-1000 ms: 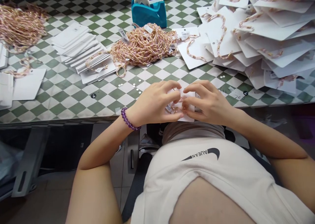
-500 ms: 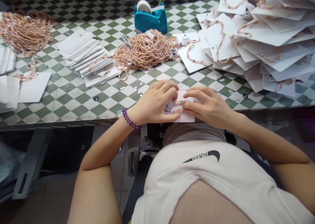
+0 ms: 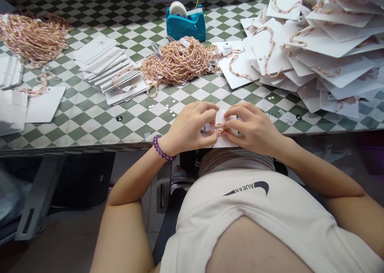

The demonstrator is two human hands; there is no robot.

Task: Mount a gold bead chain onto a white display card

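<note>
Where the green-and-white checked surface runs out to its near edge, a seated person in a pale top works with both bare hands close together. Largest of all on it is a sprawling heap of finished white cards, each carrying a pink-and-gold chain, filling the far right. A fanned stack of blank cards lies left of centre, with more blank cards at the far left edge. Just beside that stack sits a tangled mound of pink-and-gold bracelets, and a second such mound lies at the far left. Behind the central mound stands a teal tape dispenser. Small round white dots are scattered on the checks just ahead of the hands.

At the near edge, a single white card lies flat under the two hands. The left hand, with a purple bead band on its wrist, has its grip closed, thumb and fingers pinching a short bracelet against the card. The right hand meets it from the other side, fingertips likewise pinched on the same bracelet. A small barcode tag shows beside the left fingertips.
</note>
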